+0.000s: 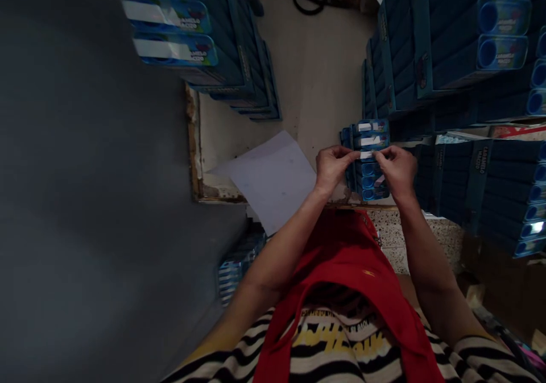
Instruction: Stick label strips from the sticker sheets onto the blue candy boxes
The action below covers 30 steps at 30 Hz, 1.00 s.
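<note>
White strip [365, 155] between the fingers [351, 157]

White strip [366, 155]: ends covered by left hand [331, 168] and right hand [399, 171]. Upper-left box stack [224, 42]: cut by top edge. Striped shirt [333, 366]: cropped below.

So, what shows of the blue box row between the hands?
The blue box row looks like printed card, ends facing the camera, with round blue spots. It rests on the table near its edge. White strips lie on the two farthest ends; the left hand and right hand appear to pinch another over the third.
</note>
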{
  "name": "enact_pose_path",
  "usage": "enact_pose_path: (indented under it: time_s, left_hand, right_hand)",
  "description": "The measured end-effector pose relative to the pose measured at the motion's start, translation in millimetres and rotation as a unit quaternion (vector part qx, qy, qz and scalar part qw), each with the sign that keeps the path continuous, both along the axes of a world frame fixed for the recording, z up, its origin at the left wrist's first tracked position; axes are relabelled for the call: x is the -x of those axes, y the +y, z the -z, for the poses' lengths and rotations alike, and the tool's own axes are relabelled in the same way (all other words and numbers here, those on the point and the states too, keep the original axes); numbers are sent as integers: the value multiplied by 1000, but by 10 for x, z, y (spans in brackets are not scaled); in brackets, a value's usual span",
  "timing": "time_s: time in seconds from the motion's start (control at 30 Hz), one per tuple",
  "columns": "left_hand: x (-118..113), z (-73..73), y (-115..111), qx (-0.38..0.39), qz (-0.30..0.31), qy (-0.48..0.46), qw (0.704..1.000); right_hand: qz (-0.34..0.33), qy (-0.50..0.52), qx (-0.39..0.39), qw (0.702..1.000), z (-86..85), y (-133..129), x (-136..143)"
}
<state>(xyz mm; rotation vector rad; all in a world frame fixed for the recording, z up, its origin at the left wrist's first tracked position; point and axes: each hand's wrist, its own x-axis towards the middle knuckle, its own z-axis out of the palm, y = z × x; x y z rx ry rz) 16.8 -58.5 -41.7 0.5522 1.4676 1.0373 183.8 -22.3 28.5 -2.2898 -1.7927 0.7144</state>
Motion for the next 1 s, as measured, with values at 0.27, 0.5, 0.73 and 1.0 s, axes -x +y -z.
enact_pose_path:
  time_s: [0.27,0.5,0.73,1.0]
  left_hand:
    - [-195,262,28,67,-71,-110,989]
    - [-117,222,-207,23,-103,57,993]
    - [-108,-402,-543,-30,42,-84,995]
    - [-140,-446,-534,-7,42,-167,985]
  right_hand:
    - [85,180,12,980,349,156,-330]
    - [115,223,-70,966,159,81,-371]
    - [123,324,-65,936,-89,-35,-153]
    - [105,388,-12,915,-194,-241,-73]
